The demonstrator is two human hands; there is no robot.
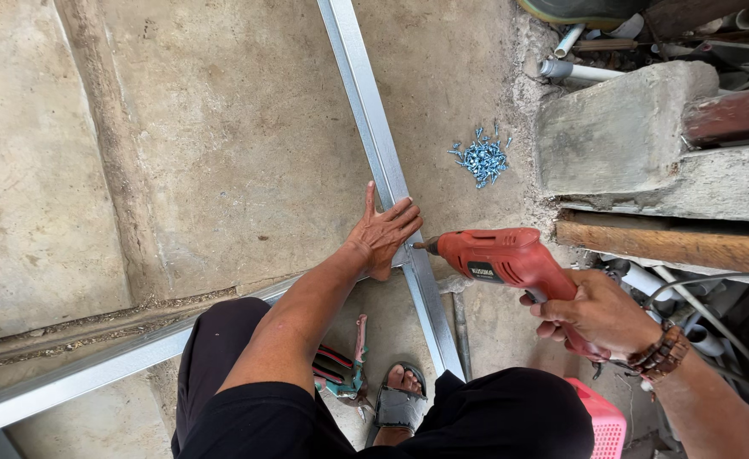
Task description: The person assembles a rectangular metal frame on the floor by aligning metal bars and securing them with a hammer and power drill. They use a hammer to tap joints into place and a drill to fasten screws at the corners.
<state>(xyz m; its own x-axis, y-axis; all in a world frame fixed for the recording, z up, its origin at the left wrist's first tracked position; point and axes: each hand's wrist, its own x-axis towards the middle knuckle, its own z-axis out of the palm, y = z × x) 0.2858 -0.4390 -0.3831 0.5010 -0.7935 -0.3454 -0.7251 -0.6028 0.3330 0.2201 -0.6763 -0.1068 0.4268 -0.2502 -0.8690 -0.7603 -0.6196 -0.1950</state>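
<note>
My left hand [383, 231] presses flat on a long silver metal channel [366, 110] where it meets a second channel [94, 374] running off to the lower left. My right hand [591, 316] grips the handle of a red electric drill [502, 257]. The drill's bit points left at the side of the long channel, right beside my left fingers. A small heap of blue-silver screws [482, 157] lies on the concrete to the right of the channel.
A concrete block [621, 127] and a rusty beam [672, 242] border the right side, with white pipes [574, 70] and cables behind. Red-handled snips [345, 370] lie by my sandalled foot [400, 395]. A pink plastic stool [604, 421] is under me.
</note>
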